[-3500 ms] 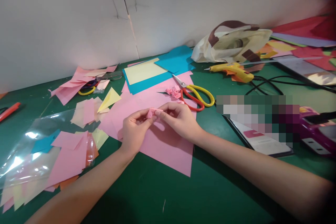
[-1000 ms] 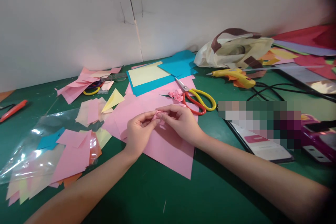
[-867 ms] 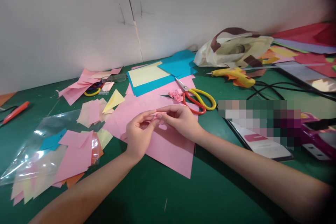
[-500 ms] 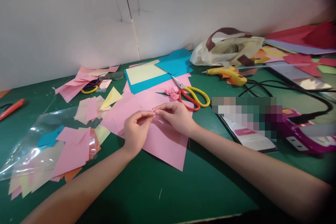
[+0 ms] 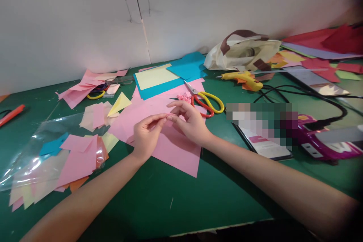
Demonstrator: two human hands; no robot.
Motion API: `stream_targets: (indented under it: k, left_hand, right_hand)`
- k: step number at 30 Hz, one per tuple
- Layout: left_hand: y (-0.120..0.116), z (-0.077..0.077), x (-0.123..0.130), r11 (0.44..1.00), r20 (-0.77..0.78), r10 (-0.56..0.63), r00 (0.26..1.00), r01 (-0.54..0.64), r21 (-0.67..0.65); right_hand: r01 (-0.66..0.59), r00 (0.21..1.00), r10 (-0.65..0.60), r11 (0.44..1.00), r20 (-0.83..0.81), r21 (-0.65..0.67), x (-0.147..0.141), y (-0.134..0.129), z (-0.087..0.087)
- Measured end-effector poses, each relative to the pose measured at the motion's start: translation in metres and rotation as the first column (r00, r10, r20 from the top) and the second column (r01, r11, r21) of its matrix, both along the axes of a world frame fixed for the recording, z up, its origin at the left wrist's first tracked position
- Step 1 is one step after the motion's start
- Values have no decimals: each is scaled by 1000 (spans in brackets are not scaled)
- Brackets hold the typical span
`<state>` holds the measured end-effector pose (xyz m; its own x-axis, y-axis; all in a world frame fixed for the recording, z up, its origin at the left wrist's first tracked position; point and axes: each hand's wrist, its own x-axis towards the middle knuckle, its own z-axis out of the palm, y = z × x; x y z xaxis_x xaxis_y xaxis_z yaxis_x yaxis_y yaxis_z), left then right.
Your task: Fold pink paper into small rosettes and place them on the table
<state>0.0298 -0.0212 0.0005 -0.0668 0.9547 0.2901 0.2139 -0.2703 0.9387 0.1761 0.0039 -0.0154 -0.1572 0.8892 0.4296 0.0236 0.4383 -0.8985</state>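
Note:
My left hand [image 5: 147,132] is closed in a pinch, thumb against fingertips, on a small pink paper piece [image 5: 169,115] that the fingertips mostly hide. From the other side, my right hand [image 5: 191,123] pinches the same piece between thumb and index finger, its other fingers slightly raised. Both hands are over pink paper sheets [image 5: 178,159] on the green table. Just beyond the right hand lie small folded pink paper flowers [image 5: 183,97], partly covered by its fingers. Beside them rest scissors [image 5: 210,102] with one red and one yellow handle loop.
On the left are a clear plastic bag [image 5: 31,151] with paper scraps and a folded yellow paper [image 5: 120,104]. Blue sheets [image 5: 187,69] lie behind. To the right are a yellow glue gun [image 5: 244,79], cables, a phone [image 5: 272,149], a purple power strip [image 5: 320,143] and a cloth bag [image 5: 244,53].
My right hand's fingers have lifted and spread a little, now covering more of the pink flowers. Both hands keep their pinch close together. The whole view has shifted slightly.

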Motion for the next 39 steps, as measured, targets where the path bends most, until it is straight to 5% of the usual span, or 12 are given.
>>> stream_targets:
  k: [4, 10, 23, 29, 39]
  left_hand:
    - [2, -3, -2, 999, -8, 25, 1000, -25, 34]
    - [4, -6, -6, 996, -80, 61, 995, -56, 67]
    - [3, -8, -12, 961, -276, 85, 957, -5, 278]
    - [4, -7, -9, 988, -208, 102, 973, -74, 138]
    - [9, -3, -7, 983, 135, 101, 986, -77, -169]
  right_hand:
    - [-9, 1000, 7, 989, 18, 149, -1, 1, -1]
    - [96, 982, -144, 940, 124, 329, 0, 1, 2]
    - [125, 919, -295, 848, 262, 515, 1, -1, 2]
    - [45, 844, -358, 788, 399, 614, 4, 0, -3]
    - [-35, 761, -410, 747, 502, 664, 4, 2, -1]
